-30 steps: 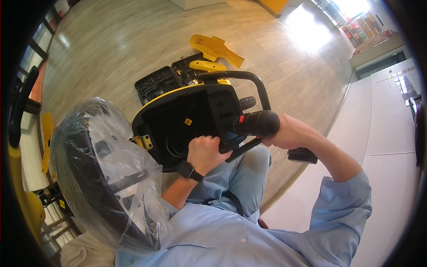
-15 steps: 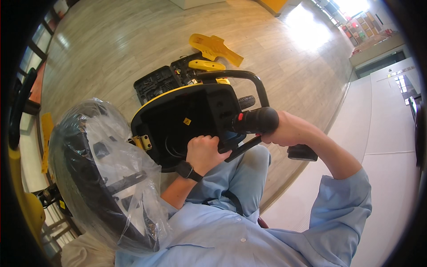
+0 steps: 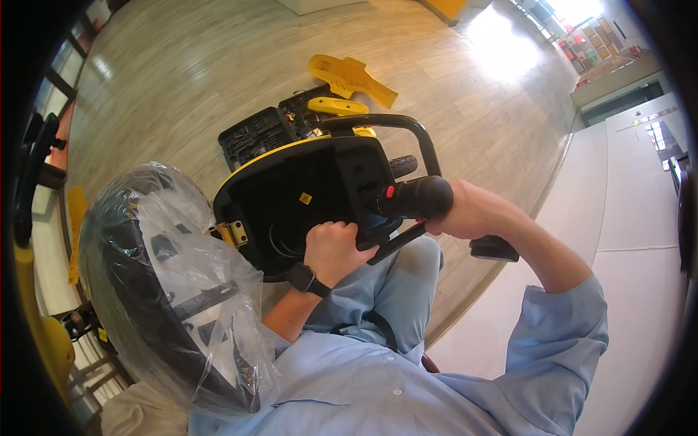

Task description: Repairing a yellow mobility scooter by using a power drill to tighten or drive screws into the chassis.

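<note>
My right hand (image 3: 469, 211) is wrapped round the grip of a black cordless drill (image 3: 416, 198) with a red button. Its nose points left, toward the right side of a black tub (image 3: 320, 174) with a yellow rim; the tip is lost against the dark plastic. My left hand (image 3: 333, 248), with a black watch on the wrist, is closed over the tub's near edge, thumb stretched to the right along it. A yellow warning sticker (image 3: 306, 198) is on the tub's inside. Left of the tub, a dark padded seat (image 3: 156, 291) stands tilted in clear plastic film.
A black tubular rail (image 3: 418, 134) curves round the tub's far right, near a small tyre (image 3: 403, 166). Beyond lie an unfolded black tool case (image 3: 254, 134) and yellow panels (image 3: 352, 76) on the wooden floor (image 3: 196, 58). A white surface (image 3: 632, 291) lies to the right.
The drill and my right hand have shifted very slightly left. My left hand stays in place on the tub's edge.
</note>
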`<state>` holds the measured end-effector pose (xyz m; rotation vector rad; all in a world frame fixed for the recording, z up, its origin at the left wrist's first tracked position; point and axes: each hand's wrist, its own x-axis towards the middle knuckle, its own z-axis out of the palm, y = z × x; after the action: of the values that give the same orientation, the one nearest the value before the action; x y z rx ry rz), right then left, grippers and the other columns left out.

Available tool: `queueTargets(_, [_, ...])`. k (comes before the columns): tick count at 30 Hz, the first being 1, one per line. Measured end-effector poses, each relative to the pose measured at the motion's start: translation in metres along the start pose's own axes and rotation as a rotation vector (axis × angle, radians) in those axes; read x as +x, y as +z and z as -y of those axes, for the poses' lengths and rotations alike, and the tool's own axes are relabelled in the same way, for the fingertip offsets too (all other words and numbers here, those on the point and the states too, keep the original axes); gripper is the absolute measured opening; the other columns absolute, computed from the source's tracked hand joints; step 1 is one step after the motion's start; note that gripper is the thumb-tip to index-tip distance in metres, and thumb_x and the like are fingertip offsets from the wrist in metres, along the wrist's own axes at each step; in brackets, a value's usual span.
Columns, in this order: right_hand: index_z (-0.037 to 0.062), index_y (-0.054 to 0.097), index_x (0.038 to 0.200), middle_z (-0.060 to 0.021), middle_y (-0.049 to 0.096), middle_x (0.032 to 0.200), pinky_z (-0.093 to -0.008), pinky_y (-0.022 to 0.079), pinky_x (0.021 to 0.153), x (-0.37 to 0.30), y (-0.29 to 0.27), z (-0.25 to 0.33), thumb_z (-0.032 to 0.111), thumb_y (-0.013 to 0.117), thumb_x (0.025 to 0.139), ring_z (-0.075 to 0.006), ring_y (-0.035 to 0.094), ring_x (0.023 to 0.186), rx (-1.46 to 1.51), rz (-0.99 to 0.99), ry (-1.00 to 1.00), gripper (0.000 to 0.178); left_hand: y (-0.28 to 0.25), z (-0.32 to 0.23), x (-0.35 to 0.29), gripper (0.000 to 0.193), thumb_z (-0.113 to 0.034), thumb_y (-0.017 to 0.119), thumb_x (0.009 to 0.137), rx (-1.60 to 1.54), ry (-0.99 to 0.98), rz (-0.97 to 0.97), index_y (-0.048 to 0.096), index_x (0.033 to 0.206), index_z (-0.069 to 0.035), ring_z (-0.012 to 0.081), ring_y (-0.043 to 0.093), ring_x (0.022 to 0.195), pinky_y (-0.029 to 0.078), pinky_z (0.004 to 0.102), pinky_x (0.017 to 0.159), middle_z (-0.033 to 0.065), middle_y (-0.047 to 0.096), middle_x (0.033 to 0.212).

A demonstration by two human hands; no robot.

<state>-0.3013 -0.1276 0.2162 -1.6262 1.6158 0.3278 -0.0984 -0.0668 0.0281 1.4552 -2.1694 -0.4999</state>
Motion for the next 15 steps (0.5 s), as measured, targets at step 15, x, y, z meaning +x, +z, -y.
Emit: queueTargets(15, [0.0095, 0.075, 0.094, -0.0167, 0.073, 0.086, -0.0444, 0.058, 0.078, -0.008, 0.004, 0.029, 0.015, 0.064, 0.071, -0.0365, 0.072, 0.089, -0.691, 0.011, -0.122, 0.026, 0.002, 0.001, -0.001, 0.04, -0.043, 0.086, 0.067, -0.005, 0.015, -0.057, 0.072, 0.068, -0.006, 0.0284, 0.068, 0.063, 0.055, 0.0394, 0.062, 0.0112, 0.066, 0.066])
